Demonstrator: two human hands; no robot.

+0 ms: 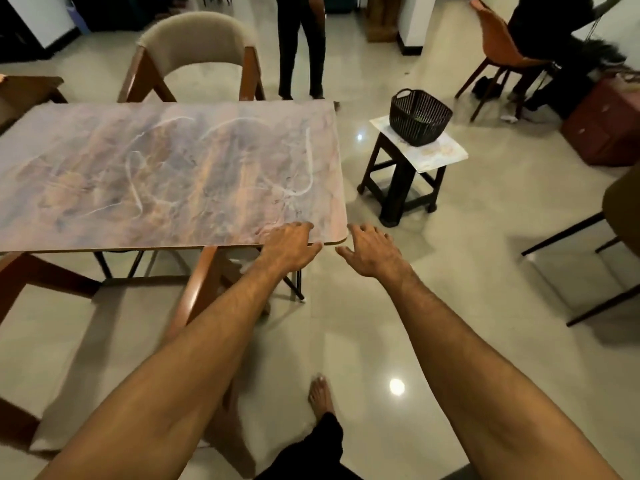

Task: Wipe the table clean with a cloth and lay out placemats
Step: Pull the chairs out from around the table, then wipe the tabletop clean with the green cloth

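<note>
Left hand rests flat on table corner; right hand hovers beside it, fingers spread, empty.

Glossy pale tiled floor, dotted with a bright reflection of ceiling light. At the far side, a wooden chair with a curved beige backrest; nearer left, a beige-cushioned seat on a wooden frame. To the right, a dark stool bearing a black slatted basket. Farther back, an orange chair, a white pillar and a reddish-brown cabinet. At the right edge, a dark-legged chair, partly cut off.
</note>
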